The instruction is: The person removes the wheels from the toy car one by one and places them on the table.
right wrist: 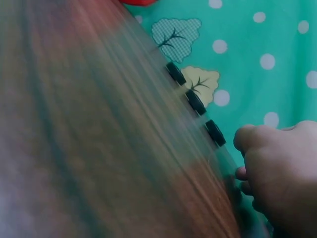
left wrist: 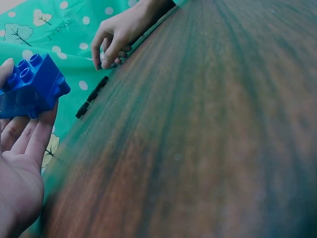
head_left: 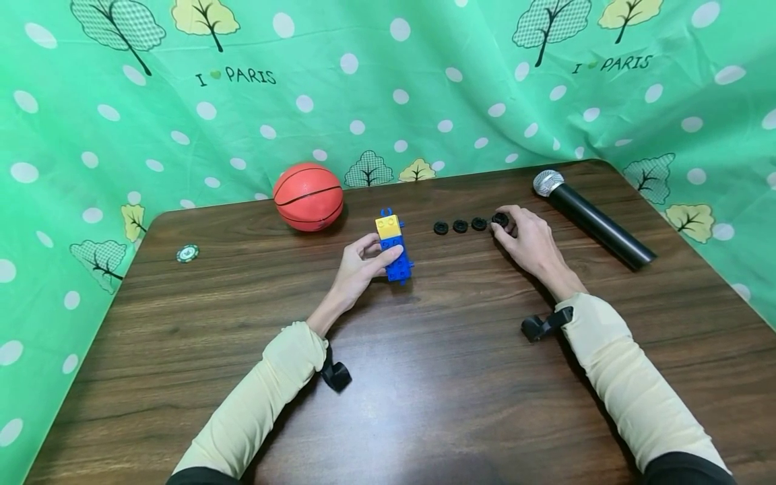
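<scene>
My left hand (head_left: pixel 362 268) grips a toy block vehicle body (head_left: pixel 397 259), blue with a yellow block at its far end, thumb on top and fingers beneath. In the left wrist view its blue studs and a side peg (left wrist: pixel 60 87) show above the palm. My right hand (head_left: pixel 532 244) pinches a small black toy wheel (head_left: pixel 500 219) between thumb and fingers, at the right end of a row. Three more black wheels lie flat to its left, the nearest wheel (head_left: pixel 479 224) close beside the fingers. The right wrist view shows those three, while the pinched wheel is hidden behind the hand (right wrist: pixel 282 171).
A red toy basketball (head_left: pixel 308 197) sits at the back left of the wooden table (head_left: pixel 424 391). A black microphone (head_left: pixel 594 219) with a silver head lies right of my right hand. At the far left lies a green and white poker chip (head_left: pixel 188 253). A green curtain (head_left: pixel 364 87) hangs behind.
</scene>
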